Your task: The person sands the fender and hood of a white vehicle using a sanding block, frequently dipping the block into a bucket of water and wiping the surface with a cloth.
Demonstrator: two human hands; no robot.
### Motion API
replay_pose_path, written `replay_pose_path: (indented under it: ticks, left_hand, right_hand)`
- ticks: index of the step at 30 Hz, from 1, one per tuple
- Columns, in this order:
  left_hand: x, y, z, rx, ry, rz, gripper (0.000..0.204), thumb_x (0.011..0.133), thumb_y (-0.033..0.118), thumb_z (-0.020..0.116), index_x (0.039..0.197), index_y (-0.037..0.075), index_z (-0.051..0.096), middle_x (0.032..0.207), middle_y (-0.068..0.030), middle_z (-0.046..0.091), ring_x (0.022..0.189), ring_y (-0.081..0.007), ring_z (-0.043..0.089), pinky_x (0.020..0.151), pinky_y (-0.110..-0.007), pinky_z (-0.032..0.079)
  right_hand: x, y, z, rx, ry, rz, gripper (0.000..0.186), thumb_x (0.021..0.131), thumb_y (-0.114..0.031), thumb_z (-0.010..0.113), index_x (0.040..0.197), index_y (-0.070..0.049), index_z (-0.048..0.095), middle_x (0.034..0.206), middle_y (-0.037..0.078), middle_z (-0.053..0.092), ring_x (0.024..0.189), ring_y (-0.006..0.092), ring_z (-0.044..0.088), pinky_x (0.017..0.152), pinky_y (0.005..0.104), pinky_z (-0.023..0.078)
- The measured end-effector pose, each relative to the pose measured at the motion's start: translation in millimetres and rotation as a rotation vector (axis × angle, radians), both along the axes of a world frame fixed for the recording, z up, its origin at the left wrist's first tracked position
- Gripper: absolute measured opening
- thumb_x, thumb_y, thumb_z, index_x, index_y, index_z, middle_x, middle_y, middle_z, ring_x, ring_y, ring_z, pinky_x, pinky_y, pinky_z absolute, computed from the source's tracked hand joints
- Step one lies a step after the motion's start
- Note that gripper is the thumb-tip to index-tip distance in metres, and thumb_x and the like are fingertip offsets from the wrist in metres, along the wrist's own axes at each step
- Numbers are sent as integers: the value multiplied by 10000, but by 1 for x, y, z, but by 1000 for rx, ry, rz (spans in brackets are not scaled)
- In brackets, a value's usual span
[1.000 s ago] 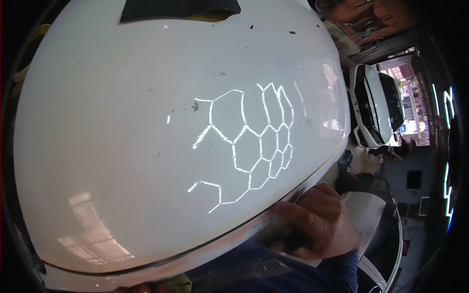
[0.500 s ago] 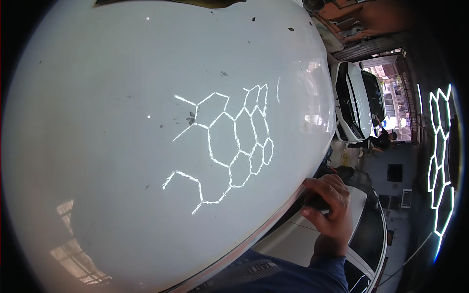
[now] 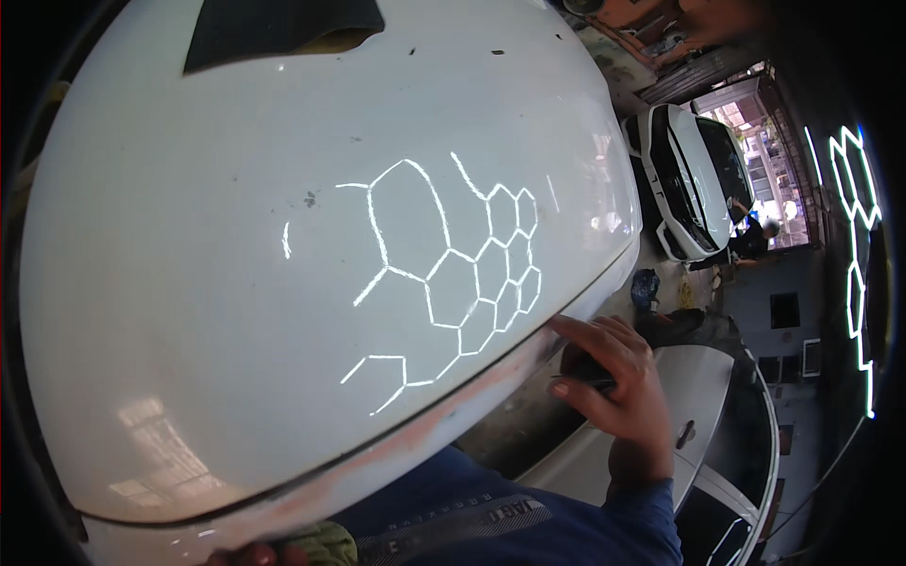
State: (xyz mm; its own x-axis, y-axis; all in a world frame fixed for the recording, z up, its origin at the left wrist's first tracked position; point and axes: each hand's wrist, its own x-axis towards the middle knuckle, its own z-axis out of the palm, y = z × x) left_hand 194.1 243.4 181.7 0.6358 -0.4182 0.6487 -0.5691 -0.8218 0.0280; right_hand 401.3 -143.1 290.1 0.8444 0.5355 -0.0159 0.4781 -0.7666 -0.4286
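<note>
The white car hood (image 3: 236, 377) fills most of the view, with bright honeycomb light reflections and a few small dark specks on its paint. My right hand (image 3: 618, 373) is at the hood's near edge. Its index fingertip touches the edge by the gap, while thumb and fingers curl round a dark thing I cannot make out. At the bottom, only the fingers of my left hand (image 3: 255, 555) show, closed against a crumpled green cloth (image 3: 326, 544) beside the fender (image 3: 406, 443), which has pinkish, sanded-looking patches. A dark sheet with a tan underside (image 3: 278, 33) lies on the hood's far side.
A silver-white car (image 3: 604, 453) stands close on the right, behind my right arm. Farther off is another white car (image 3: 694, 179) with a person (image 3: 752, 236) beside it. Honeycomb light tubes (image 3: 854, 274) hang at the far right. A blue bag (image 3: 645, 288) lies on the floor.
My view has shifted, bringing more of the dark sheet and the fender into sight. My right hand has slid left along the hood edge. My left fingers and the green cloth have come into view.
</note>
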Motion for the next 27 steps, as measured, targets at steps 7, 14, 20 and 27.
replay_pose_path:
  ticks: [7,14,20,27]
  left_hand:
    - [-24,-28,9,-58,135,193,375,1015,436,688,1303,230,564,1295,-90,677,1351,-322,589,1047,-579,476]
    - [-3,-61,-4,-160,-146,402,293,941,329,581,1125,102,600,1201,-144,683,1197,-380,638,1172,-637,379]
    - [7,-60,-4,-168,-97,397,336,927,197,644,1224,45,598,1270,-197,661,1263,-430,609,1186,-694,345]
    - [4,-65,-4,-203,-107,420,374,860,168,653,1213,50,612,1286,-187,660,1263,-432,594,1204,-683,324]
  right_hand:
    - [-19,35,5,35,-20,272,784,856,-323,855,1528,-38,569,810,71,669,788,255,685,768,397,534]
    - [-22,-12,-13,89,-319,-70,568,876,-161,810,1400,-27,638,963,92,698,950,289,674,883,435,491]
    - [-26,12,-53,166,-672,14,614,728,-42,753,1335,-26,656,1279,147,616,1177,340,617,1004,473,470]
    - [-19,3,-85,150,-720,-33,615,731,-25,715,1344,-20,666,1303,120,615,1222,335,604,1039,500,461]
